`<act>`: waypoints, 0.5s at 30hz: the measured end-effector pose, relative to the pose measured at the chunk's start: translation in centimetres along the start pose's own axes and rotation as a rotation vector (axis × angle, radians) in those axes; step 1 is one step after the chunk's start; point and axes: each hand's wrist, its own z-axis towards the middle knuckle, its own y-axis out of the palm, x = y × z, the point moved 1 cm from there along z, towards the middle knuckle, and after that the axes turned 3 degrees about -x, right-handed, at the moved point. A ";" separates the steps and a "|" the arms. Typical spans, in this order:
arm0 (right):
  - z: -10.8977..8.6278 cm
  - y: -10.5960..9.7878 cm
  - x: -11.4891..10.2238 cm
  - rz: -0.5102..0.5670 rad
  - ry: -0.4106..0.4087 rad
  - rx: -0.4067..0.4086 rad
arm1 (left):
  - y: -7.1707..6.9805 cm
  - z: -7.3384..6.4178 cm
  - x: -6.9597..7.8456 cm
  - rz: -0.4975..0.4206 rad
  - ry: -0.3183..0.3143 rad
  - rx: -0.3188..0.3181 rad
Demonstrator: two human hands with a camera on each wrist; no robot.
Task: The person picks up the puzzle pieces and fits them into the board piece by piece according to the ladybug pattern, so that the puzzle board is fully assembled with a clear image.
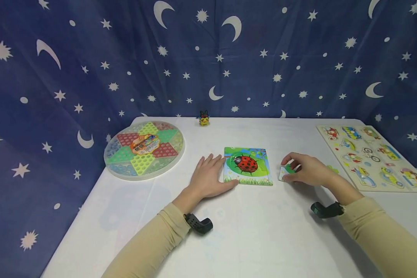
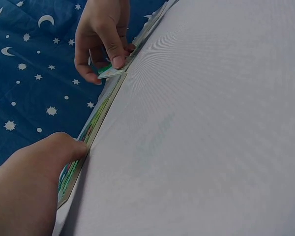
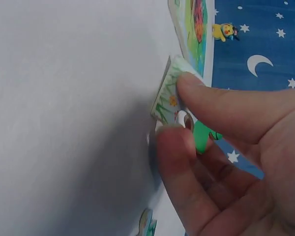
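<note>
A square ladybug jigsaw puzzle (image 1: 246,165) lies flat on the white table. My left hand (image 1: 208,177) rests at its left side, fingers straight by the edge and thumb at the front edge; the left wrist view shows that thumb (image 2: 71,147) on the puzzle's border. To the right of the puzzle, my right hand (image 1: 305,169) pinches a puzzle piece (image 3: 169,96) between thumb and fingers. Grass and a small orange flower are printed on this piece, which is tilted in the right wrist view. The fingers partly cover it.
A round Chinese checkers board (image 1: 145,150) lies at the left. On the right is a wooden peg puzzle board (image 1: 372,156) with vehicle pictures, a loose green piece (image 1: 333,169) beside it. A small yellow toy figure (image 1: 204,119) stands at the back edge, before a starry curtain (image 1: 208,58).
</note>
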 end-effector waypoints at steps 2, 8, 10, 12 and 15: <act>-0.1 0.1 -0.2 0.033 -0.016 -0.004 | 0.0 0.0 0.1 -0.001 0.002 0.000; -0.1 0.4 -0.7 0.170 -0.044 -0.036 | -0.2 0.0 0.2 0.010 0.009 0.001; 0.1 0.6 -1.0 0.185 -0.049 -0.039 | -0.3 0.0 0.2 0.012 0.006 -0.001; 0.3 1.0 -1.4 0.182 -0.059 -0.038 | -0.3 -0.1 0.2 0.008 0.004 0.000; 0.8 1.5 -1.7 0.146 -0.075 -0.029 | -0.2 -0.2 0.2 0.001 0.002 -0.001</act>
